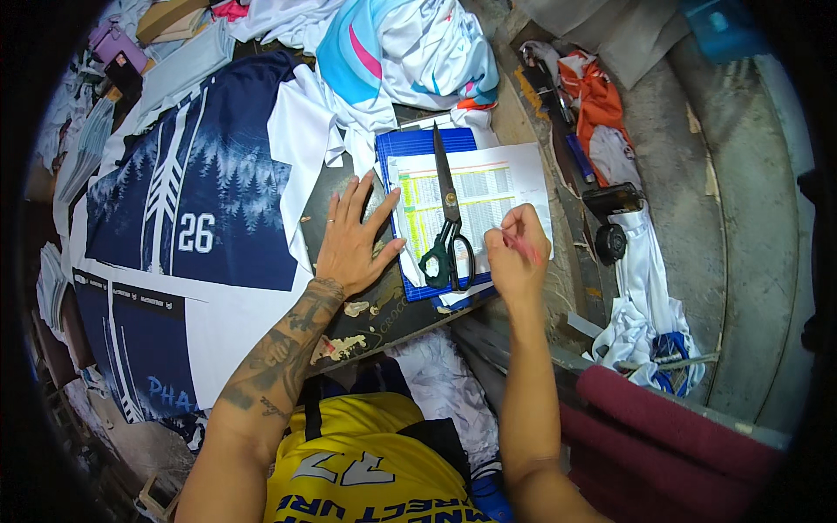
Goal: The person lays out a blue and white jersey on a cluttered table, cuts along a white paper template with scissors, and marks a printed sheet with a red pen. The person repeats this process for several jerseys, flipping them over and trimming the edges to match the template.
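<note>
My left hand lies flat on the dark worn tabletop, fingers spread, the fingertips by the left edge of a printed sheet. Over the sheet's right side, my right hand is closed in a pinch. Something small and pinkish-red shows at its fingers, too blurred to name. Large scissors with dark blades and a cloth-wrapped handle rest on the sheet, pointing away from me. Rows of a table, some highlighted yellow, cover the paper. Beneath it sits a blue ridged folder.
Navy printed jersey fabric is spread at the left. White and turquoise cloth is heaped at the far side. Along the right ledge are a black tape measure, orange cloth and white fabric strips. Maroon padding lies lower right.
</note>
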A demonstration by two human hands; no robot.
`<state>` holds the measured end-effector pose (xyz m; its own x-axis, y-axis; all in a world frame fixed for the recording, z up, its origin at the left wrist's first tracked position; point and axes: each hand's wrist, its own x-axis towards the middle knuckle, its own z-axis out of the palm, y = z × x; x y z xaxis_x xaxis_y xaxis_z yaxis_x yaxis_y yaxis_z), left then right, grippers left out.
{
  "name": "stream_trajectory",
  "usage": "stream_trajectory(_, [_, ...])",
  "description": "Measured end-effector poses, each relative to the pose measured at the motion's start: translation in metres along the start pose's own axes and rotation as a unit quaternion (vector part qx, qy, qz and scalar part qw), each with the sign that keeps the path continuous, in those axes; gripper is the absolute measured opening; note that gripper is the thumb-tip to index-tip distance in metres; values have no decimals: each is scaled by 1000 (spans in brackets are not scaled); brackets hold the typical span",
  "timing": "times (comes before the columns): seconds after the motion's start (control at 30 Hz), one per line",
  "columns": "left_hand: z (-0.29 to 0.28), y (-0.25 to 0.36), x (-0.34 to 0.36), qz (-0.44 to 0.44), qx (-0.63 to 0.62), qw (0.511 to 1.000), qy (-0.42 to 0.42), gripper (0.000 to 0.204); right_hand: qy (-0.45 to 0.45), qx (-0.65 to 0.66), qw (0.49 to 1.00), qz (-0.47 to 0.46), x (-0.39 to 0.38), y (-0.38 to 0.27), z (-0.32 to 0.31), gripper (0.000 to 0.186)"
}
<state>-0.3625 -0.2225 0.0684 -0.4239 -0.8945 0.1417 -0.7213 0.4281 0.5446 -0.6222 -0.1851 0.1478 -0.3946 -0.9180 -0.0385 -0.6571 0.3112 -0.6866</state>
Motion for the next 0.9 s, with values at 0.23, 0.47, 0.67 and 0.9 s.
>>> stream_trajectory(0.23, [11, -6, -1, 12, 48, 999, -1, 73, 80, -119, 983, -113, -5, 7, 74, 34])
stream_trajectory(0.47, [7, -3, 6, -6, 42, 998, -53, 72, 73, -51, 985, -145, 8, 16, 53, 24])
stream_trajectory(0.67, [9, -8, 5, -14, 24, 998, -55, 72, 71, -54, 993, -79, 8, 35, 42, 29])
stream_trajectory(0.9, [10, -8, 8, -23, 37, 997, -60, 63, 111, -7, 988, -111, 8, 14, 46, 27])
